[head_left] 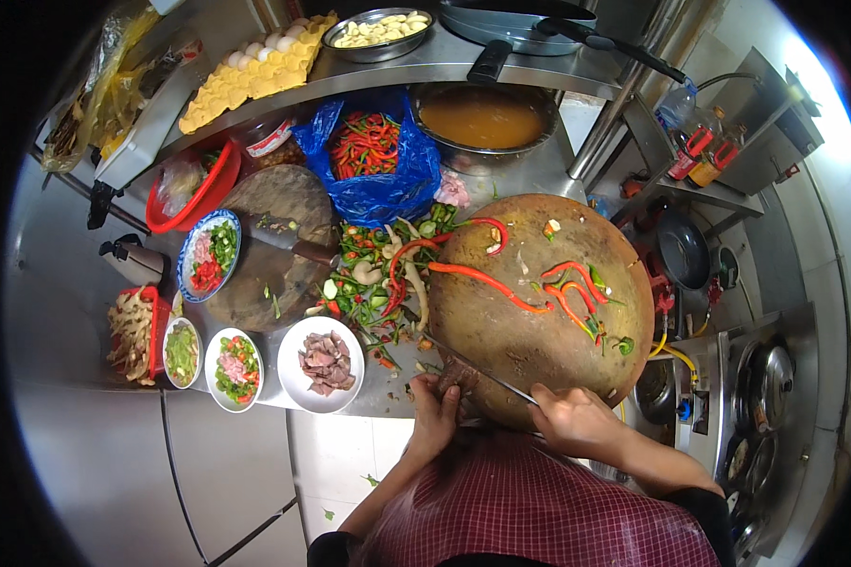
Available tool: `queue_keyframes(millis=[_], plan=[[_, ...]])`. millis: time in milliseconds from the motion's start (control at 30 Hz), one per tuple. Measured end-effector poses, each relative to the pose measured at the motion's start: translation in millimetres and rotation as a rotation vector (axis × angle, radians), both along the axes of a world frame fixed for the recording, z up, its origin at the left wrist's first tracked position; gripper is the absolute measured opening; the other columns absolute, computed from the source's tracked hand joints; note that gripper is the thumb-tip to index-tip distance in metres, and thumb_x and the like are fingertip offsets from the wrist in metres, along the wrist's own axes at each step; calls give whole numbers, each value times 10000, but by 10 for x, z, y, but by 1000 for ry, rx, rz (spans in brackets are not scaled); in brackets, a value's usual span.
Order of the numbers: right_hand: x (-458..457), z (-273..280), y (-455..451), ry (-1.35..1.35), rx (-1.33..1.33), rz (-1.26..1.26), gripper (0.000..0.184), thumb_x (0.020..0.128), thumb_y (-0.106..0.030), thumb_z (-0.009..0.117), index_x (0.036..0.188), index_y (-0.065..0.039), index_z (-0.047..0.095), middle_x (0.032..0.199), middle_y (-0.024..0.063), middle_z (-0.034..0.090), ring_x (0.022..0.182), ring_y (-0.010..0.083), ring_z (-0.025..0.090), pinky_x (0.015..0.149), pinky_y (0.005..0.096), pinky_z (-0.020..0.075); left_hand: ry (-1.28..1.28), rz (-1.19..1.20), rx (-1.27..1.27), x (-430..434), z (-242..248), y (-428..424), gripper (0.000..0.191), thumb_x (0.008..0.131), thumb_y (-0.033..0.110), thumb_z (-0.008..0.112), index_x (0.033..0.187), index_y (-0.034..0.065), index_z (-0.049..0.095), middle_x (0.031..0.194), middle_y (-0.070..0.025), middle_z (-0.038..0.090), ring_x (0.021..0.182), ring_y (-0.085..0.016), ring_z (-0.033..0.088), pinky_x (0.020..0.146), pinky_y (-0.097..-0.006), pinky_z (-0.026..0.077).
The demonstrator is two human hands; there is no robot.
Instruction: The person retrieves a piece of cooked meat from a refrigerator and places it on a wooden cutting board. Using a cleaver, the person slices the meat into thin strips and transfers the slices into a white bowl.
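My right hand (pixel 574 422) grips a knife at the near edge of a round wooden chopping block (pixel 482 312). The knife's blade (pixel 500 381) slants up and left across the block's near-left edge. Against the blade lies a brown piece, apparently cooked meat (pixel 458 375), held by the fingers of my left hand (pixel 434 414). Long red chillies (pixel 489 281) and a cut green pepper end (pixel 625 346) rest on the block. Left of my hands stands a white bowl of sliced brown meat (pixel 326 363). Pepper scraps (pixel 369 283) are heaped beside the block.
A second chopping block (pixel 269 205) holds a cleaver (pixel 284 242). Around it stand a blue-rimmed plate (pixel 210 255), small bowls (pixel 234 370) and red baskets (pixel 159 333). Behind are a blue bag of chillies (pixel 369 191) and a basin of brown liquid (pixel 482 120). A stove (pixel 766 404) is at right.
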State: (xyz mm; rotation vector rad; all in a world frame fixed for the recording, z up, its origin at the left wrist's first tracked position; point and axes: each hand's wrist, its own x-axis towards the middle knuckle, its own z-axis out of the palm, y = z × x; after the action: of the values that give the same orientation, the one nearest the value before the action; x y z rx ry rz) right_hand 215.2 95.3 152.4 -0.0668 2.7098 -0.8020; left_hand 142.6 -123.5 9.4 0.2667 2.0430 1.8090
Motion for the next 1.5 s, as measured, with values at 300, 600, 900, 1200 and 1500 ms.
queue_keyframes(millis=[300,600,900,1200,1500], plan=[[-519,-106,-386,-155,136,152,258,914,-103,447,1068,94,512,777,289,669,740,447,692,668,530,562,330,24,-137,-41,-41,13,281,991,72,544,1131,39,302,848,-94,519,606,-132,513,530,-272,445],[-274,27,-154,-256,157,116,288,927,-115,434,1125,75,521,754,273,668,714,428,692,660,520,564,-30,-25,41,-28,-179,-77,301,994,111,558,1149,24,316,898,-99,507,623,-129,510,557,-279,452],[-509,-56,-226,5,181,34,219,871,-117,497,991,62,531,644,229,645,576,384,678,540,504,557,-180,-29,71,-85,-19,-81,292,991,108,565,1147,53,325,891,-82,495,631,-119,490,571,-279,445],[-534,-92,-352,27,10,43,225,894,-80,460,1071,46,518,732,264,667,720,426,696,636,507,567,-74,-61,74,-114,11,-90,298,992,94,555,1156,60,308,863,-74,501,630,-115,491,563,-273,437],[-432,82,-262,-287,69,45,224,910,-114,452,1048,40,538,736,288,651,752,470,674,671,558,546,87,-112,-49,-143,-56,-121,305,987,104,569,1157,61,320,884,-79,516,656,-108,510,578,-268,454]])
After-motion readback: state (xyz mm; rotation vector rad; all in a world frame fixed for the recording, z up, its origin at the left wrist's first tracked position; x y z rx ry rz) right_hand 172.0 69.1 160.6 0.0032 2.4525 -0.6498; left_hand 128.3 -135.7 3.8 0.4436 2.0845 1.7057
